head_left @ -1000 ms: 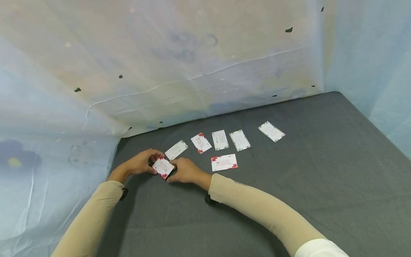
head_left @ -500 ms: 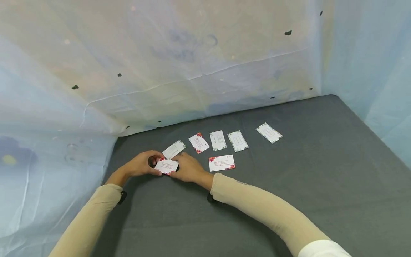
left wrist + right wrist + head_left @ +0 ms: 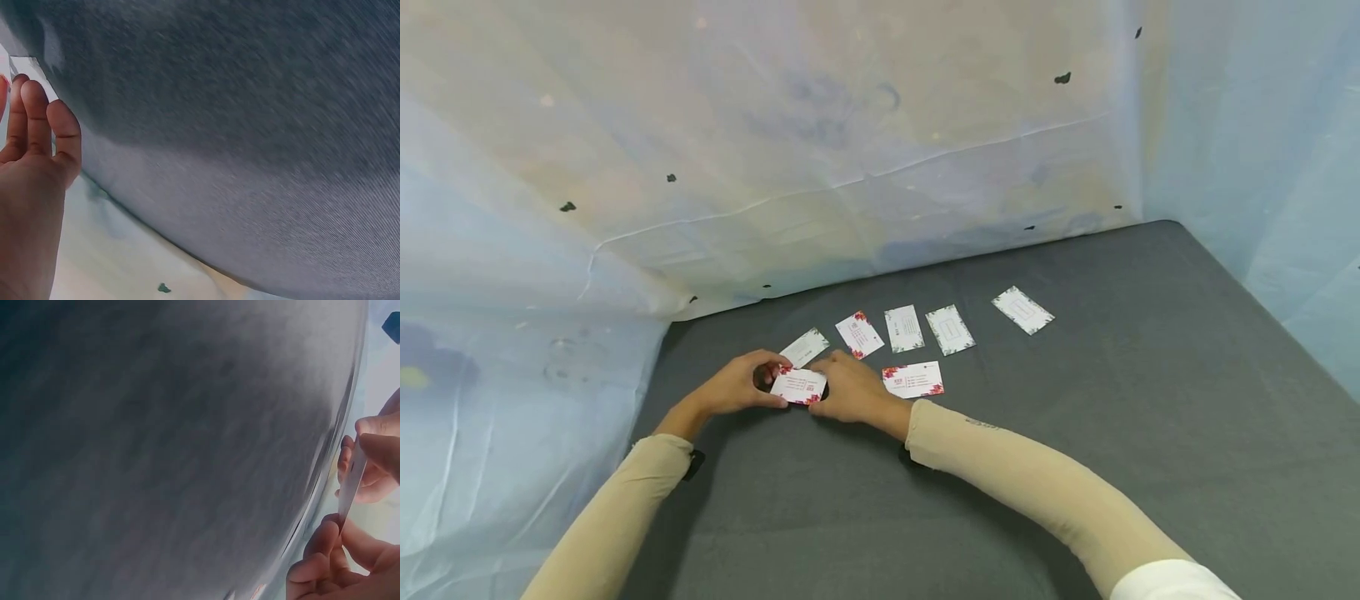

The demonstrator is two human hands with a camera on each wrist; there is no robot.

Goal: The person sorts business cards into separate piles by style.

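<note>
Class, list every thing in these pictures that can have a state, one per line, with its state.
Left hand: pinches held card.
Right hand: pinches same card.
White red-flowered held card: gripped at both ends, above the cloth.
Six white paper cards: lying flat, apart.
Dark grey table cloth: spread flat.

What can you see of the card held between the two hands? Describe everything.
The card is a small white rectangle, seemingly thin paper, with red flowers at its corners and lines of print too small to read. It faces up, roughly level, just above the grey mat. The left hand pinches its left end and the right hand its right end.
</note>
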